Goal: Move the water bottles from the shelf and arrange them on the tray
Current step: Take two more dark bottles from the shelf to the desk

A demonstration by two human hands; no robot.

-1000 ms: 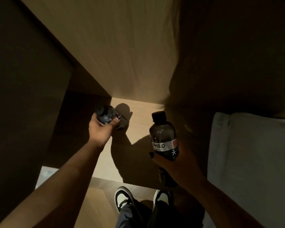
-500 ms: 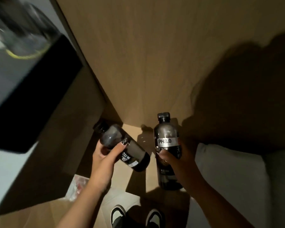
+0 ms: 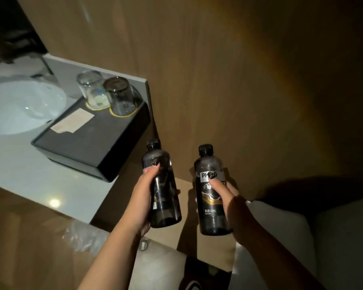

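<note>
I hold two dark water bottles upright in front of me. My left hand (image 3: 142, 197) grips the left bottle (image 3: 162, 197) around its middle. My right hand (image 3: 233, 208) is wrapped around the right bottle (image 3: 211, 204), which carries a grey PH8.0 label. Both have black caps. The black tray (image 3: 82, 162) sits on the white counter to the upper left, its near corner a short way left of the left bottle. The tray holds two upturned glasses (image 3: 107, 94) at its far end and a paper card (image 3: 72, 122).
A white basin (image 3: 19, 107) is sunk in the counter (image 3: 29, 181) left of the tray. A wooden wall panel (image 3: 239, 80) rises behind the bottles. A pale cushion (image 3: 291, 237) lies at lower right, and clear plastic wrap (image 3: 82, 237) below the counter edge.
My view has swung up and left from the low shelf to the counter. Both bottles have risen with my hands, and the left one has been turned from tilted to upright.
</note>
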